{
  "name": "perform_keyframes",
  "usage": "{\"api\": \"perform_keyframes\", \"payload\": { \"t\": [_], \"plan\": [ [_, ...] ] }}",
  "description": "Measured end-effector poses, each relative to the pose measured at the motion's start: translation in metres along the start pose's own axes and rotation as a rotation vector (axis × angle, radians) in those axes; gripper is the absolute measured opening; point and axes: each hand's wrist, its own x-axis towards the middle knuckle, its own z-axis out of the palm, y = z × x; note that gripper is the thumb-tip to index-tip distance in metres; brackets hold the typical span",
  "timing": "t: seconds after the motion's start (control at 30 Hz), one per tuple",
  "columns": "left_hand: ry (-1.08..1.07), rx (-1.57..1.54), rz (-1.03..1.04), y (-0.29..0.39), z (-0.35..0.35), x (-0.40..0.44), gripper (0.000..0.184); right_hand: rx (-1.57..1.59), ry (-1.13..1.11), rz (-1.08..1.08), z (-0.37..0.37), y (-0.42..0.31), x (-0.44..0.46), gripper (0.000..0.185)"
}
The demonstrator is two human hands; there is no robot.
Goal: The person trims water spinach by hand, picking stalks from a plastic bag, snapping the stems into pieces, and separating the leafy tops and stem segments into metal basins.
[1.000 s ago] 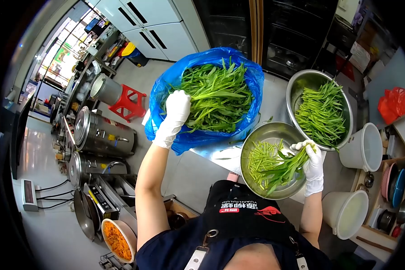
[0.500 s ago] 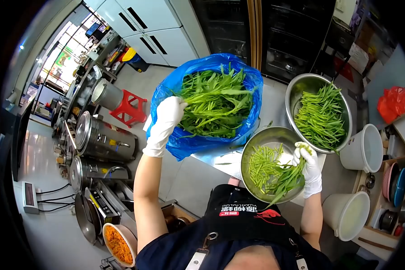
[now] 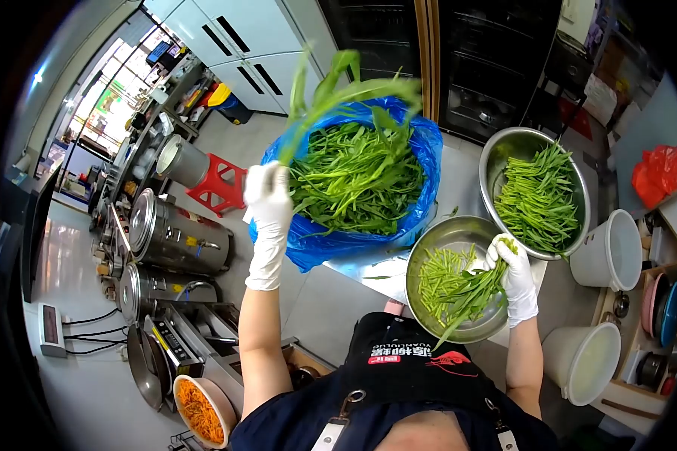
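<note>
My left hand [image 3: 269, 188], in a white glove, is closed around a few long leafy green stalks [image 3: 331, 98], blurred as they rise above the blue bag [image 3: 312, 252]. A heap of leafy greens [image 3: 361, 180] fills that bag. In its white glove, my right hand [image 3: 513, 278] grips a bunch of greens [image 3: 475, 292] over a steel bowl [image 3: 421, 316]. Short cut stems [image 3: 440, 274] lie inside this bowl. Behind it, a larger steel basin [image 3: 493, 143] holds greens laid side by side [image 3: 538, 199].
White buckets [image 3: 609, 244] stand at the right. On the left are a red stool [image 3: 222, 184], large steel pots [image 3: 177, 229] and a bowl of shredded orange food [image 3: 197, 410]. A red plastic bag [image 3: 660, 174] lies at the far right.
My left hand has pulled stalks up out of the blue bag and moved left. My right hand stays over the steel bowl, still gripping its bunch, whose leaves hang lower.
</note>
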Motion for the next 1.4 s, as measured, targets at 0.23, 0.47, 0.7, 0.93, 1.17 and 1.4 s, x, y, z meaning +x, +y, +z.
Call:
{"api": "perform_keyframes", "payload": {
  "t": [0.23, 0.47, 0.7, 0.93, 1.17, 1.4],
  "plan": [
    [-0.214, -0.090, -0.186, 0.007, 0.002, -0.021, 0.008, 0.041, 0.031, 0.034, 0.003, 0.000, 0.001, 0.014],
    [-0.222, -0.233, -0.174, 0.041, -0.011, -0.032, 0.009, -0.142, 0.117, 0.031, 0.019, -0.014, 0.005, 0.011],
    [-0.281, -0.253, -0.051, 0.062, -0.008, -0.055, 0.014, -0.717, 0.024, -0.267, 0.087, -0.054, 0.005, 0.012],
    [-0.349, -0.275, 0.096, 0.087, -0.008, -0.063, 0.019, -1.338, -0.323, -0.847, 0.119, -0.053, 0.036, 0.018],
    [-0.388, -0.294, 0.180, 0.098, -0.011, -0.063, 0.022, -1.283, -0.364, -0.493, 0.115, -0.039, 0.047, 0.019],
    [-0.345, -0.267, 0.289, 0.107, -0.003, -0.068, 0.023, -1.366, -0.415, -0.412, 0.108, -0.034, 0.046, 0.023]
  ]
}}
